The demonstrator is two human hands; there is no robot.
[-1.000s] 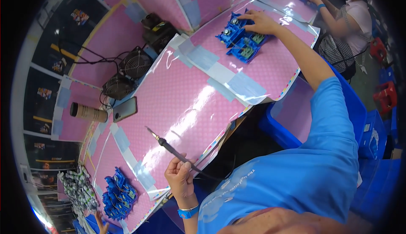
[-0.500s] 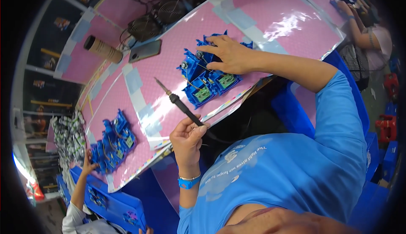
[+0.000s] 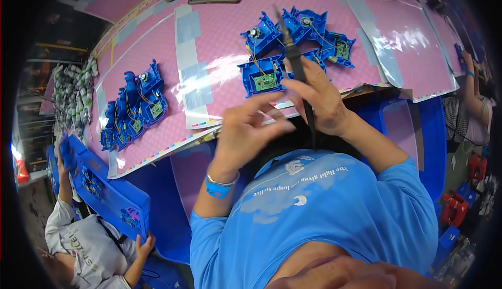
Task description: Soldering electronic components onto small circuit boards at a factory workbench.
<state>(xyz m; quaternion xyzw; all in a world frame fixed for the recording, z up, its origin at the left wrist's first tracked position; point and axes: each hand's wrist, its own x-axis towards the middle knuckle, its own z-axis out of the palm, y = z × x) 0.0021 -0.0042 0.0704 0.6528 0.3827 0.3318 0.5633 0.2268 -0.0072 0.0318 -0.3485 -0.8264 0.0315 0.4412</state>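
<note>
Soldering iron (image 3: 294, 61) sat gripped in our right hand (image 3: 325, 103)

Near it, our left hand (image 3: 250, 131) hung unclenched. Beyond, we had blue casings (image 3: 267, 39) with green boards (image 3: 265, 82) on the pink table (image 3: 222, 54). Farther left, a co-worker's hand (image 3: 145, 248) steadied a blue bin (image 3: 119, 191) holding blue parts (image 3: 92, 182).

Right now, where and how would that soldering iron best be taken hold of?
Probably by the dark handle of the soldering iron, coming from the wearer's side and closing around it from its flanks. It is slim and pen-like, and its thin metal tip, which may be hot, points away from the wearer, leaving the handle nearer. The right grip holds it there.
</note>
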